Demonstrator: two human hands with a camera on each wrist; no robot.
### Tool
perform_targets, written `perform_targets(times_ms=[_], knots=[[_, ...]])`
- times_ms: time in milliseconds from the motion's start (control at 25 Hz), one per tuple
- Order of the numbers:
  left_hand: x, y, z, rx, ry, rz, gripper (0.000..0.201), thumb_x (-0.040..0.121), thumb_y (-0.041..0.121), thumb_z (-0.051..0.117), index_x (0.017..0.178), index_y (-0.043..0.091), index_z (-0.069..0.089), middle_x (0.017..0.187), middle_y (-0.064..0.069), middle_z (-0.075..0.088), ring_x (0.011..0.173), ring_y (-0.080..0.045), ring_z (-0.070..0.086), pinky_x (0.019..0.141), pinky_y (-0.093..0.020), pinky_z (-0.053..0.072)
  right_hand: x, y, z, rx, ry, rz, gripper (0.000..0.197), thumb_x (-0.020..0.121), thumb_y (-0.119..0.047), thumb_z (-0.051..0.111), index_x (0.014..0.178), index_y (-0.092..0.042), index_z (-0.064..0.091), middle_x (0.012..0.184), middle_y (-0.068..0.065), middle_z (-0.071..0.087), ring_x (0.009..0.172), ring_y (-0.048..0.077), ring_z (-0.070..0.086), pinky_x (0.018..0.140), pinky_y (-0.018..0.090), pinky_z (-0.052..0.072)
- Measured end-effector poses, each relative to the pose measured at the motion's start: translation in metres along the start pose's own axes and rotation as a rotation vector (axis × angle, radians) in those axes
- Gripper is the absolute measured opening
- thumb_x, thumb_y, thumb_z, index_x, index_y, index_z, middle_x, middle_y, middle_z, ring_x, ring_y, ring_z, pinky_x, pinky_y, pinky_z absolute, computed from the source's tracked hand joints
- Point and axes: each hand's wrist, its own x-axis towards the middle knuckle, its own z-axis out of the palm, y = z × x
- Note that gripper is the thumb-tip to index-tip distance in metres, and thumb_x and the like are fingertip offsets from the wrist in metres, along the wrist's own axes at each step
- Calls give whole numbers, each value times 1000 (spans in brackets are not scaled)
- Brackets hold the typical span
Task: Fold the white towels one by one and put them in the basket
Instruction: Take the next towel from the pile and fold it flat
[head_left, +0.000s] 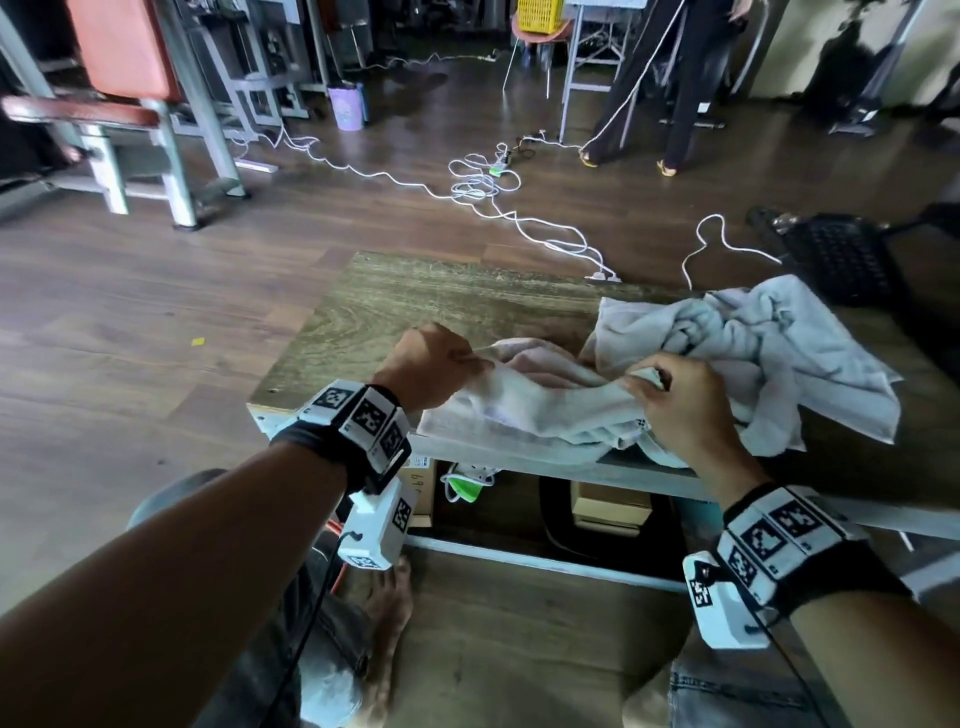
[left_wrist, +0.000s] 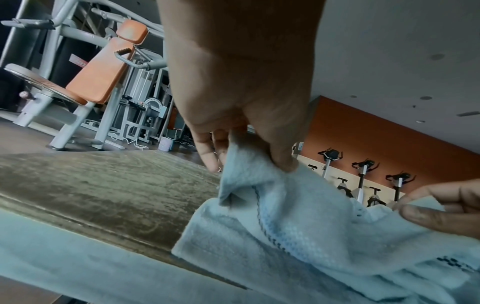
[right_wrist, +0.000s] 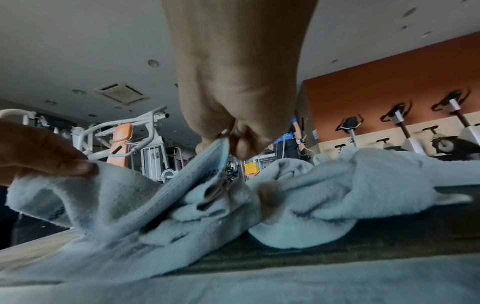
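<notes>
A white towel hangs slack between both hands over the near edge of a low wooden table. My left hand pinches one corner of it between thumb and fingers. My right hand pinches the opposite edge a little above the table. Behind it, on the right part of the table, lies a crumpled heap of more white towels, which the right wrist view shows as bunched folds. A black basket stands on the floor past the table's far right corner.
White cables snake over the wooden floor beyond the table. Gym machines stand at the far left, and a person's legs at the far right. Boxes and a green plug sit under the table. My knees are below its near edge.
</notes>
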Motion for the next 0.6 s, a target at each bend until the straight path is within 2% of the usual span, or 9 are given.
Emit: perform_targets(times_ms=[80, 120, 200, 240, 280, 360, 400, 480, 600], knots=[[6, -1, 3, -3, 61, 124, 22, 84, 33, 62, 76, 16, 74, 80, -4, 60, 88, -33, 60, 77, -34, 51, 7, 3, 0, -25, -61, 45, 5, 86, -9, 75, 88, -5, 77, 81, 4, 74, 63, 3, 58, 58, 1, 38], [11, -1, 6, 47, 33, 107, 22, 85, 33, 58, 85, 21, 77, 103, -7, 59, 110, -35, 51, 93, -39, 45, 11, 3, 4, -39, -84, 30, 5, 86, -8, 75, 88, -5, 78, 80, 3, 73, 64, 6, 61, 58, 4, 41], [19, 2, 12, 148, -148, -25, 22, 87, 42, 55, 98, 41, 74, 149, -4, 33, 135, -32, 24, 109, -45, 29, 16, 4, 15, -69, -114, -81, 4, 82, -6, 78, 85, -8, 79, 77, -5, 71, 73, 15, 64, 69, 23, 51], [24, 1, 16, 223, -264, -33, 22, 83, 52, 53, 98, 54, 69, 158, 0, 22, 141, -30, 13, 114, -49, 23, 17, 4, 21, -94, -144, -151, 6, 79, -7, 80, 82, -12, 80, 74, -12, 66, 76, 14, 61, 71, 29, 48], [24, 4, 19, 303, -371, -4, 26, 79, 61, 50, 102, 63, 62, 162, 2, 13, 145, -29, 4, 116, -56, 17, 14, 2, 26, -118, -197, -197, 9, 76, -8, 81, 79, -16, 80, 71, -18, 62, 75, 12, 58, 72, 29, 45], [27, 4, 31, 438, -520, 49, 41, 80, 62, 54, 122, 60, 53, 164, 8, -1, 148, -29, -4, 114, -64, 7, 12, 1, 38, -176, -325, -221, 6, 75, -18, 79, 76, -24, 80, 70, -15, 68, 73, 12, 62, 76, 31, 47], [26, 5, 36, 477, -545, 70, 40, 84, 58, 55, 123, 53, 57, 163, 9, 4, 149, -28, 2, 113, -64, 9, 11, 2, 44, -221, -383, -219, 5, 76, -26, 73, 76, -27, 79, 73, -10, 71, 74, 15, 64, 79, 34, 49], [25, 7, 42, 507, -543, 142, 30, 90, 48, 53, 116, 39, 65, 149, 3, 35, 137, -25, 33, 108, -55, 27, 9, -1, 50, -316, -478, -207, 17, 75, -38, 61, 74, -29, 75, 74, -5, 71, 73, 18, 64, 81, 39, 50], [35, 2, 30, 342, -559, 164, 23, 91, 34, 56, 99, 19, 71, 108, -1, 64, 97, -18, 61, 87, -37, 51, 29, -20, 43, -346, -587, -187, 10, 82, -34, 68, 76, -32, 75, 80, -4, 71, 76, 13, 64, 77, 34, 51]])
